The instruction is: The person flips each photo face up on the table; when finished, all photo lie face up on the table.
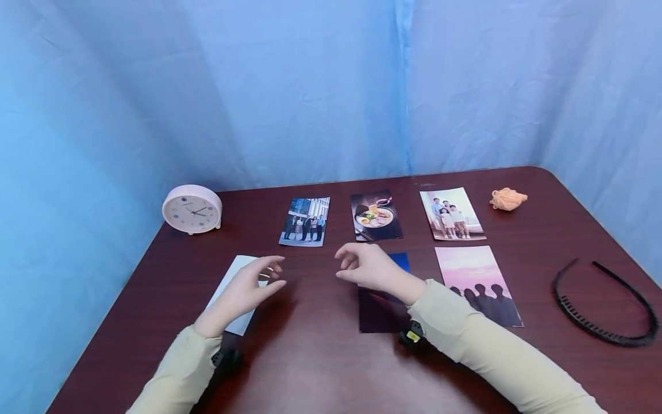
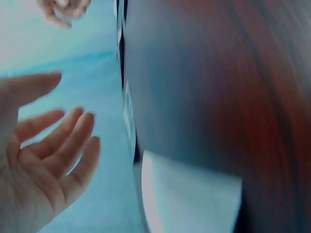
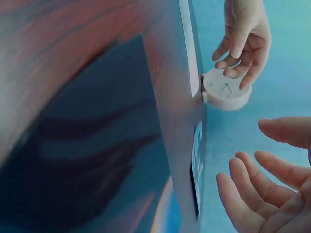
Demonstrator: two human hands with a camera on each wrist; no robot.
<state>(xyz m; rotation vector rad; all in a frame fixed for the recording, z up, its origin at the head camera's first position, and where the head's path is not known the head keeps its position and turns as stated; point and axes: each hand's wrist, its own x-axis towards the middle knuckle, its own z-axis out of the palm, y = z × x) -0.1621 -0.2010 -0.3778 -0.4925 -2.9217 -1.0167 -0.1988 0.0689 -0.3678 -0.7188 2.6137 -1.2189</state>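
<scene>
My left hand (image 1: 248, 294) hovers over a white card (image 1: 233, 275), its thumb and fingers loosely bent with nothing between them. In the left wrist view, the hand is above the level of the card (image 2: 192, 199). Over a dark photo with a blue top corner (image 1: 381, 316), my right hand (image 1: 374, 269) hangs with relaxed fingers, also holding nothing. That hand and its wrist hide part of the photo. Both hands face each other across a gap. The pink silhouette photo (image 1: 478, 270) lies beside the right forearm.
Along the back lie an office group photo (image 1: 305, 223), a ramen photo (image 1: 376, 217) and a family photo (image 1: 452, 214). A white clock (image 1: 192, 210) stands at the back left. To the right are a peach yarn bundle (image 1: 508, 199) and a black headband (image 1: 633, 340).
</scene>
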